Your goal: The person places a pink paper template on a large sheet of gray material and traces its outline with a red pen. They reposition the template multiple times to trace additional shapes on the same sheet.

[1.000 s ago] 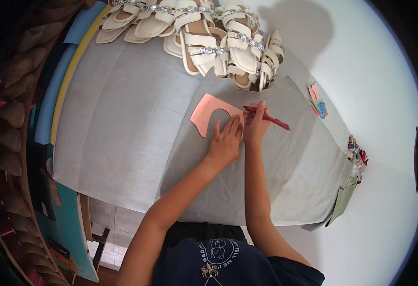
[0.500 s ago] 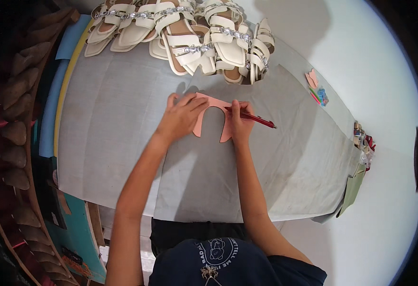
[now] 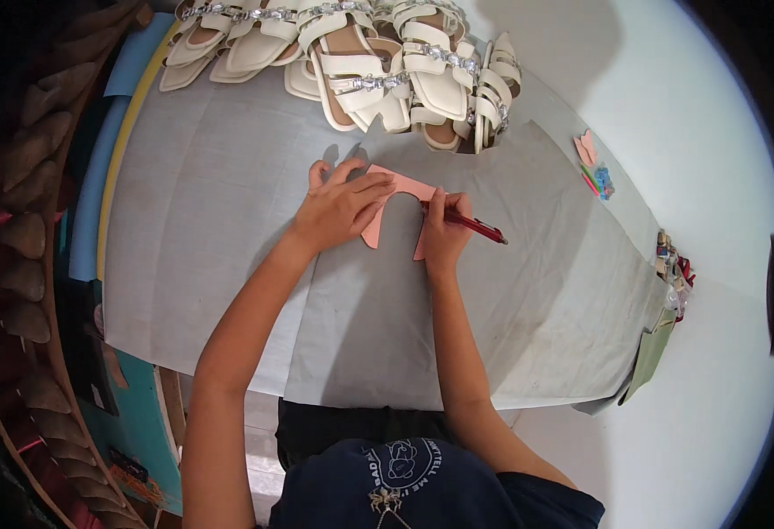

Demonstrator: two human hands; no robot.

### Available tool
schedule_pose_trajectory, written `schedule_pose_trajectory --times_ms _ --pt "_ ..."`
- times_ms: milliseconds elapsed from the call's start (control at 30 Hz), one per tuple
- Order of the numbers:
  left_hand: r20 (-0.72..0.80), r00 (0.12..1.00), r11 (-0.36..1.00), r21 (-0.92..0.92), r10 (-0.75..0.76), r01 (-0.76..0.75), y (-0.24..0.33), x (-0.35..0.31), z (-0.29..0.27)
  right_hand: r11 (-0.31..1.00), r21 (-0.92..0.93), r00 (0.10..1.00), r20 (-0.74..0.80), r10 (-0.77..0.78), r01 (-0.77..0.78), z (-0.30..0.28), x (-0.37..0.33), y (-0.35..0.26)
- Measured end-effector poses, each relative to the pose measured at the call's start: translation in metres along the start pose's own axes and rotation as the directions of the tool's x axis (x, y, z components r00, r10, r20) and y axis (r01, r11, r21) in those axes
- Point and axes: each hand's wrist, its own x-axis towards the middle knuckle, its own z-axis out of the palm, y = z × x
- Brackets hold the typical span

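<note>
Apparently for steadiness, the pink piece [image 3: 415,186] lies on the bench [image 3: 201,220] under the left hand [image 3: 334,214], its grip loosely spread; the right hand [image 3: 442,240] pinches the pen [image 3: 486,230] low, likely for control; sandals [image 3: 444,93] sit beyond.

Pink piece [image 3: 415,184] partly hidden by left hand [image 3: 337,212], upper sandals [image 3: 263,46] cropped

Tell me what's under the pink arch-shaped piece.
Gray sheeting shows around the pink arch-shaped piece and within its cutout, and probably continues beneath. Whatever lies directly under it is hidden; the left hand and right hand also cover parts of it.
</note>
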Motion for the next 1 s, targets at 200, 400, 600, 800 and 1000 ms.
schedule_pose_trajectory --times_ms 200,400,600,800,1000 --pt "-0.075 0.997 0.998 0.055 0.037 -0.033 0.0 0.0 0.001 0.996 0.067 0.999 0.013 0.053 -0.054 0.002 -0.001 -0.007" --pt "-0.076 0.996 0.998 0.063 0.036 -0.031 0.001 0.0 0.001 0.998 -0.056 1.0 0.027 -0.008 0.01 0.002 -0.001 -0.009" --pt "-0.009 1.0 1.0 0.028 0.01 -0.009 -0.002 -0.001 0.002 0.996 -0.093 1.0 0.03 -0.01 0.012 0.004 0.0 -0.007" --pt "0.013 1.0 1.0 -0.017 -0.007 0.007 -0.004 -0.002 0.003 0.959 -0.242 0.989 0.075 -0.129 0.144 0.011 0.004 -0.011" --pt "-0.112 0.993 1.0 -0.016 0.02 -0.022 -0.002 -0.001 0.005 0.938 -0.261 0.972 0.11 -0.208 0.23 0.017 0.006 -0.014"
